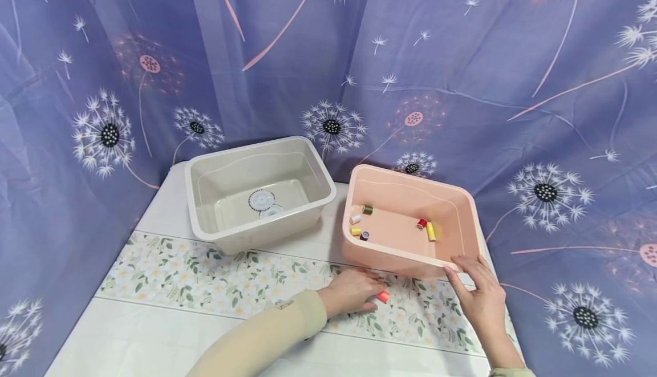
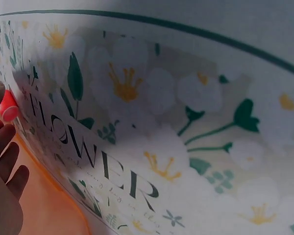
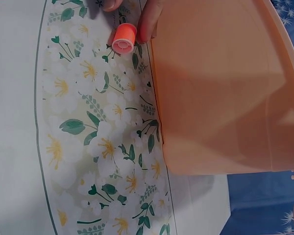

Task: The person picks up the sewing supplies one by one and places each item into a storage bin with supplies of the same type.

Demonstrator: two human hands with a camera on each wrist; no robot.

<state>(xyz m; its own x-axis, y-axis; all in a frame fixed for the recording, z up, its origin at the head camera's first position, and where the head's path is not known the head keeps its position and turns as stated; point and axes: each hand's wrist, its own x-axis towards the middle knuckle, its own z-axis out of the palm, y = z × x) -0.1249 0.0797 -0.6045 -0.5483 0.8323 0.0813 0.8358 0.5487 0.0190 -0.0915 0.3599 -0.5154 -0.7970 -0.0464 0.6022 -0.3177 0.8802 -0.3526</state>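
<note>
A bright red-orange thread spool (image 1: 383, 296) is on the patterned tabletop, just in front of a pink plastic bin (image 1: 395, 259). My left hand (image 1: 353, 291) reaches over the table with its fingers and thumb around that spool. In the right wrist view a gap shows between the thumb and the spool (image 3: 124, 38), while a finger lies close beside it. My right hand (image 1: 479, 294) grips the bin's near right rim, thumb on the outside. Inside the bin lie several thread spools, among them a green one (image 1: 367, 209), a red one (image 1: 422, 223) and a yellow one (image 1: 431, 231).
To the left stands a grey bin (image 1: 262, 228) holding two pale round discs (image 1: 262, 200) with dark-dotted edges. Behind both bins hangs a blue-purple dandelion curtain (image 1: 267, 97). A floral strip (image 1: 205, 277) crosses the white table.
</note>
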